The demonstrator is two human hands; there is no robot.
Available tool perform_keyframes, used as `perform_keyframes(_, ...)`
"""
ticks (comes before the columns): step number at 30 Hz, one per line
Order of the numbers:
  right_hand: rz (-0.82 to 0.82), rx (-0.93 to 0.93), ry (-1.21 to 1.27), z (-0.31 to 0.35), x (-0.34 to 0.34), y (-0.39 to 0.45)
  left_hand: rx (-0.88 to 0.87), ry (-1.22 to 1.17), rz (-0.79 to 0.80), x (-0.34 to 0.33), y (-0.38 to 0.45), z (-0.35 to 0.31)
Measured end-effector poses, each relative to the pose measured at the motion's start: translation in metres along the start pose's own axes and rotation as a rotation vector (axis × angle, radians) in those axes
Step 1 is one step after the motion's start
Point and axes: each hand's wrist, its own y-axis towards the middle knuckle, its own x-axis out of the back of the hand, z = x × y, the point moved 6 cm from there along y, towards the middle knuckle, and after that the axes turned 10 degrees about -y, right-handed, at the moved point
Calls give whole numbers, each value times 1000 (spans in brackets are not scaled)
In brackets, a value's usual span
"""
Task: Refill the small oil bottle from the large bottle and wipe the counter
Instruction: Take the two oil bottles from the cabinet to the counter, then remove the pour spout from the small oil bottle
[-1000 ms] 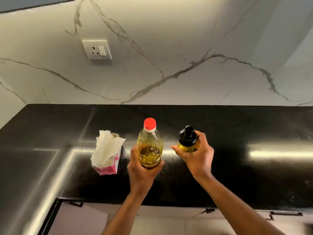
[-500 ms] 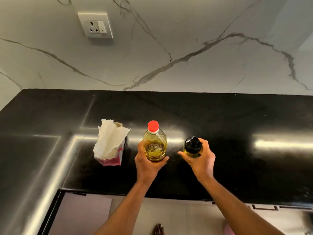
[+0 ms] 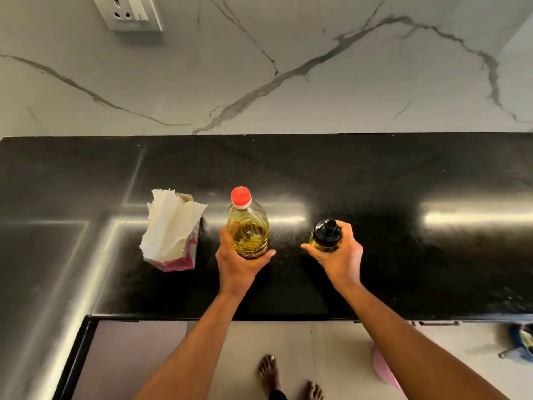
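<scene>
My left hand (image 3: 240, 262) has its grip wrapped round the lower body of the large clear plastic bottle of yellow oil (image 3: 248, 226), fingers curled behind it and the thumb laid across the near side. Its red screw cap (image 3: 240, 196) is on, and the bottle stands upright, though I can't tell whether its base touches the polished black stone bench (image 3: 375, 183) or hangs just above it.

Over on the other side, my right hand (image 3: 339, 255) holds the small round oil bottle with the black pump top (image 3: 326, 236), fingers curled round its far side and the thumb pointing left in front of it. A band of yellow oil shows under the black top. The two bottles sit side by side, apart, with bare bench between them.

Just to the left of the large bottle stands a pink and white tissue box (image 3: 184, 255), with crumpled white tissues (image 3: 170, 223) spilling up out of its open top. It is near my left hand but not touching it.

Behind the bench rises the white marble wall with grey veins (image 3: 288, 67), and a white wall socket (image 3: 129, 13) sits at the upper left. Below the bench edge, my bare feet (image 3: 269, 376) show on the pale tiled floor (image 3: 340, 356).
</scene>
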Motion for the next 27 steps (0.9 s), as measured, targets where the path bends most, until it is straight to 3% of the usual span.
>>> perform_keyframes(21, 81, -6, 20, 2, 1, 1, 105, 46, 17, 5, -6, -1)
perform_keyframes(24, 120, -19, -1, 2, 9, -1, 104, 50, -115, 16, -23, -17)
perform_keyframes(27, 93, 1, -7, 4, 29, -1, -43, 112, -288, 26, -58, -40)
